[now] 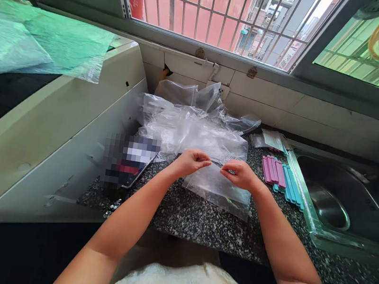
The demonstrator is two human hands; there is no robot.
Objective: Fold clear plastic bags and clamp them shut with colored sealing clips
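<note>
The left hand [191,160] and the right hand [238,173] each pinched the top edge of a clear plastic bag [218,187], fingers closed on it. The bag lay flat on the speckled counter [198,220]. Pink and blue clips [282,178] sat near the sink [338,204].

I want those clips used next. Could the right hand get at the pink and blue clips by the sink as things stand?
Probably yes: the right hand pinches the clear bag, but the clips lie uncovered just beside it.
</note>
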